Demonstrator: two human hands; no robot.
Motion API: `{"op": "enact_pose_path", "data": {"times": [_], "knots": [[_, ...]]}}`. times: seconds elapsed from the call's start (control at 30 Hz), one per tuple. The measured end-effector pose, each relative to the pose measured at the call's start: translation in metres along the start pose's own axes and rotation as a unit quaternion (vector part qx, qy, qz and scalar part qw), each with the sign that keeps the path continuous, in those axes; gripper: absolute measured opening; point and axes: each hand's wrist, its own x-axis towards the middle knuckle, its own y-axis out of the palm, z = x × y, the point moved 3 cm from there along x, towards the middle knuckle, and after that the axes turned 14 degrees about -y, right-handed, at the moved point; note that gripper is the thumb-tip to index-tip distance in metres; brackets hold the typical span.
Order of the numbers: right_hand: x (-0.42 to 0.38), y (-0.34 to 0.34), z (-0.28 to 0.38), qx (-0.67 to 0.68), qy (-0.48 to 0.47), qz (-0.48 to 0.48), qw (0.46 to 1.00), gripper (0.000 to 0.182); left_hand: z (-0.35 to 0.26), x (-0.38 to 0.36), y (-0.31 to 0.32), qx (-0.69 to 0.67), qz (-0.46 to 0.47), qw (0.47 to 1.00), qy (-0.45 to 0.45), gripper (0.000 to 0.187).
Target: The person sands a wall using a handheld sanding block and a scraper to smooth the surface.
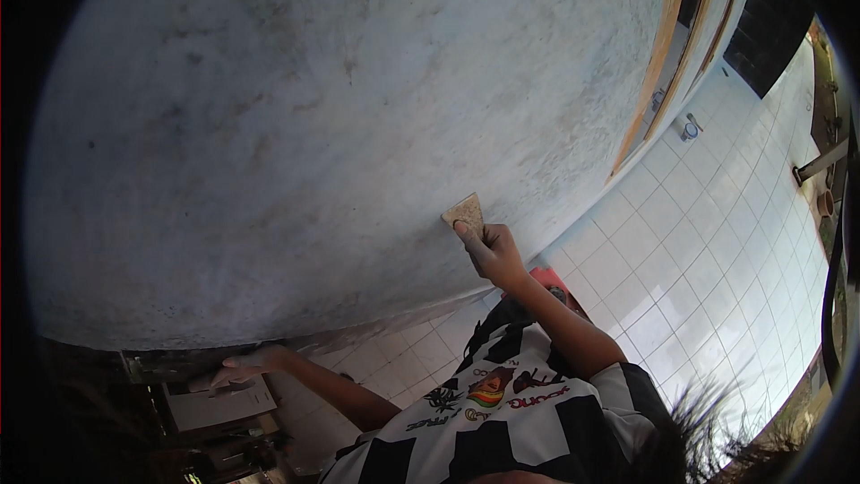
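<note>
My right hand (491,255) pinches a flat, tan, roughly triangular piece (467,210) with a speckled face, thumb across its lower edge. The piece lies against or close over a pale wall (340,161) marked with grey and brown smudges. Off to the left, my left hand (249,366) has its fingers stretched out and holds nothing. It is near the wall's lower edge, overlapping a white flat-topped object (219,405) in this view. Pale dust shows on the fingers of both hands.
A wooden door or window frame (647,99) borders the wall at the right. On the white tiled floor (708,251) stands a small can (689,132) with a brush-like tool by it. Something red (546,280) is behind my right forearm. Dark clutter (237,457) fills the lower left.
</note>
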Motion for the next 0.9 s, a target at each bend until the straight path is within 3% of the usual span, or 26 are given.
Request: {"op": "enact_pose_path", "data": {"times": [0.27,0.43,0.57,0.73,0.9], "knots": [[0.005,0.018,0.031,0.008,-0.018,-0.008,1.000,0.055,0.008,0.013,0.003,0.027,-0.009,0.999,0.027,0.092],[-0.006,0.021,0.014,0.137,0.131,-0.022,0.982,0.057,0.004,0.007,0.005,0.022,-0.018,0.999,0.025,0.092],[-0.008,0.034,0.023,0.217,0.141,-0.026,0.966,0.058,0.009,0.006,0.002,0.038,-0.012,0.999,0.015,0.092],[-0.031,0.069,0.017,0.386,0.247,-0.048,0.887,0.053,0.036,0.020,0.001,0.018,-0.024,0.999,0.014,0.086],[-0.031,0.076,0.013,0.409,0.207,-0.055,0.887,0.048,0.068,0.023,0.009,-0.013,-0.005,1.000,0.023,0.081]]}}
